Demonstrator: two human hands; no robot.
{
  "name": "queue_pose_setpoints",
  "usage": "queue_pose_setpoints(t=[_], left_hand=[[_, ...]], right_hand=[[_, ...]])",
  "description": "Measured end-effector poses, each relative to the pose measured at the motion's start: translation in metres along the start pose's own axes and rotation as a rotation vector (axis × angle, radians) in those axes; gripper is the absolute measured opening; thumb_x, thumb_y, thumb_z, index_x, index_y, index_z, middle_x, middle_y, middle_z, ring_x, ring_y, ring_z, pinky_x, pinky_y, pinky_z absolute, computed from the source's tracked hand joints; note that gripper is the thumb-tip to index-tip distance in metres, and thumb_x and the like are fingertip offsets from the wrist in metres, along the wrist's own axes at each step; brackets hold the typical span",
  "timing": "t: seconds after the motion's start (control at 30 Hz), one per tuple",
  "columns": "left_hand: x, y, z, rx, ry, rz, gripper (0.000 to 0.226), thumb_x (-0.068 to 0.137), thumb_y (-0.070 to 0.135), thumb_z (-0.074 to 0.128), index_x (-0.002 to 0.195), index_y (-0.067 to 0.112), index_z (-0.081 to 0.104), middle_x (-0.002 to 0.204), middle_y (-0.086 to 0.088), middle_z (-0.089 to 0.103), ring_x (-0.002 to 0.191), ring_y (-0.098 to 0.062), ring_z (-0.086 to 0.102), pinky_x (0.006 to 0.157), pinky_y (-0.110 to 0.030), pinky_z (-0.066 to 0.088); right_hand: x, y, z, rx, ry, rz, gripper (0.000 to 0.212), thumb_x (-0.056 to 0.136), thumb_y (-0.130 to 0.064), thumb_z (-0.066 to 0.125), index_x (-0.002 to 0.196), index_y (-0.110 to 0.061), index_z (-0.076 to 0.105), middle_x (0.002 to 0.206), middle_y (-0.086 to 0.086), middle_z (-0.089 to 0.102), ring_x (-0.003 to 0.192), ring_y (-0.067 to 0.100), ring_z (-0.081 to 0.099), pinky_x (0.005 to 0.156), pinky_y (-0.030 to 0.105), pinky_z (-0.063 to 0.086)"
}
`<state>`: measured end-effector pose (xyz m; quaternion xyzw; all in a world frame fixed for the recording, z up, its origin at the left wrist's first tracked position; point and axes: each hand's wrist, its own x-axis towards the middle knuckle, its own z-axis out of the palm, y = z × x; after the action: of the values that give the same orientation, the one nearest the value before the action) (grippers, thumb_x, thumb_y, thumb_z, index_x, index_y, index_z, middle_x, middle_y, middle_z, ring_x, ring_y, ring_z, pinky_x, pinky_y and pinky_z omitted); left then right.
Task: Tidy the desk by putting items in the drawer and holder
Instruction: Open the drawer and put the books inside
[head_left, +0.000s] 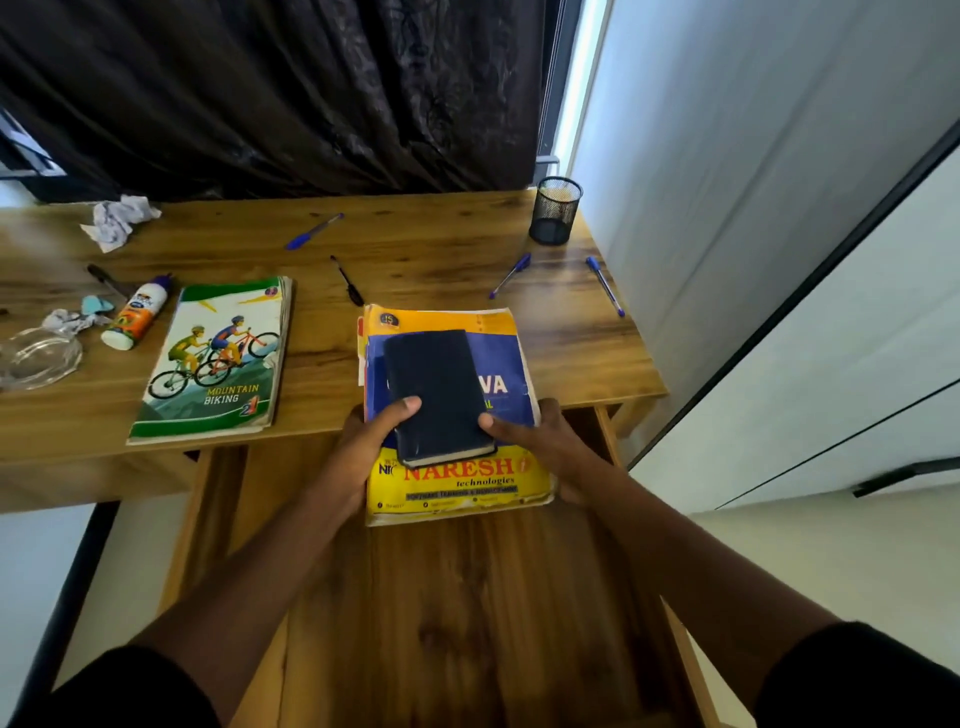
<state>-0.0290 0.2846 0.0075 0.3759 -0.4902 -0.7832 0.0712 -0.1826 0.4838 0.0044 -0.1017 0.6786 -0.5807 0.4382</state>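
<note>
Small dark-blue hardcover notebook (439, 395) atop a yellow-and-blue softcover book (452, 415), half on the wooden desk (415, 244), half over the open wooden drawer (467, 597). Gripped by left hand (363, 447) and right hand (545, 441), thumbs pinning the notebook. Likely slip if tilted on lowering.

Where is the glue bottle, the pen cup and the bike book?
glue bottle (136, 313), head view, on its orange label.
pen cup (555, 210), head view, on its black mesh wall.
bike book (215, 358), head view, on the cover's cyclists.
</note>
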Motion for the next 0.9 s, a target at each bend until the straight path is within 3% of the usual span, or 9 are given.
queue_pose_setpoints(t=[0.1,0.2,0.33,0.47,0.53,0.6,0.73,0.83,0.9], left_hand=[[-0.033,-0.021,-0.006,0.072,-0.038,0.020,0.078,0.071,0.047,0.088,0.136,0.020,0.056,0.121,-0.016,0.072,0.102,-0.040,0.073,0.088,-0.060,0.058],[-0.070,-0.038,-0.008,0.138,-0.079,0.058,0.056,0.081,0.044,0.079,0.129,0.023,0.061,0.116,-0.011,0.075,0.102,-0.036,0.074,0.088,-0.054,0.060],[-0.108,-0.072,-0.017,0.179,-0.128,0.000,0.077,0.070,0.053,0.083,0.135,0.023,0.055,0.121,-0.012,0.072,0.108,-0.035,0.071,0.088,-0.054,0.059],[-0.126,-0.116,-0.027,0.174,-0.153,-0.150,0.087,0.064,0.046,0.088,0.138,0.020,0.051,0.122,-0.015,0.072,0.112,-0.035,0.070,0.092,-0.056,0.057],[-0.129,-0.134,-0.027,0.160,-0.143,-0.220,0.094,0.059,0.046,0.093,0.139,0.020,0.051,0.124,-0.014,0.071,0.114,-0.034,0.069,0.098,-0.059,0.053],[-0.127,-0.143,-0.026,0.173,-0.150,-0.248,0.093,0.060,0.045,0.095,0.139,0.023,0.051,0.126,-0.011,0.071,0.117,-0.033,0.068,0.101,-0.060,0.051],[-0.121,-0.146,-0.014,0.294,-0.182,-0.266,0.089,0.057,0.048,0.095,0.135,0.029,0.057,0.125,0.001,0.072,0.120,-0.024,0.065,0.106,-0.054,0.049],[-0.115,-0.150,-0.005,0.304,-0.170,-0.292,0.093,0.052,0.057,0.094,0.133,0.028,0.059,0.123,0.001,0.073,0.120,-0.025,0.065,0.108,-0.054,0.047],[-0.113,-0.151,0.003,0.319,-0.185,-0.297,0.091,0.051,0.057,0.093,0.130,0.027,0.061,0.121,0.001,0.074,0.119,-0.024,0.065,0.108,-0.053,0.048]], right_hand=[[-0.023,0.027,0.008,-0.063,-0.002,-0.007,0.109,0.058,-0.050,0.097,0.143,-0.023,0.033,0.131,0.003,0.064,0.110,0.023,0.072,0.089,0.051,0.061],[-0.048,0.053,0.011,-0.098,-0.025,-0.025,0.110,0.056,-0.057,0.096,0.142,-0.021,0.038,0.131,0.003,0.065,0.110,0.021,0.072,0.086,0.047,0.063],[-0.096,0.083,0.013,-0.131,-0.013,0.006,0.092,0.060,-0.044,0.089,0.133,-0.021,0.037,0.119,-0.006,0.065,0.100,0.013,0.073,0.068,0.024,0.060],[-0.125,0.127,0.001,-0.080,-0.059,0.085,0.087,0.067,-0.031,0.094,0.134,-0.021,0.039,0.121,-0.001,0.070,0.103,0.016,0.074,0.076,0.036,0.064],[-0.130,0.142,-0.005,-0.101,-0.062,0.118,0.093,0.064,-0.037,0.098,0.136,-0.021,0.041,0.123,0.001,0.071,0.105,0.022,0.074,0.084,0.049,0.063],[-0.132,0.147,-0.011,-0.127,-0.058,0.126,0.099,0.059,-0.043,0.100,0.137,-0.022,0.041,0.124,0.002,0.070,0.106,0.024,0.074,0.086,0.054,0.062],[-0.130,0.144,-0.026,-0.176,-0.069,0.113,0.100,0.057,-0.043,0.100,0.136,-0.023,0.043,0.125,0.002,0.070,0.109,0.022,0.073,0.086,0.053,0.062],[-0.131,0.141,-0.034,-0.196,-0.092,0.090,0.071,0.074,-0.026,0.092,0.132,-0.024,0.051,0.121,0.001,0.072,0.109,0.020,0.073,0.087,0.049,0.062],[-0.133,0.141,-0.038,-0.196,-0.069,0.098,0.066,0.076,-0.020,0.090,0.127,-0.029,0.049,0.119,-0.001,0.071,0.107,0.015,0.073,0.083,0.040,0.064]])
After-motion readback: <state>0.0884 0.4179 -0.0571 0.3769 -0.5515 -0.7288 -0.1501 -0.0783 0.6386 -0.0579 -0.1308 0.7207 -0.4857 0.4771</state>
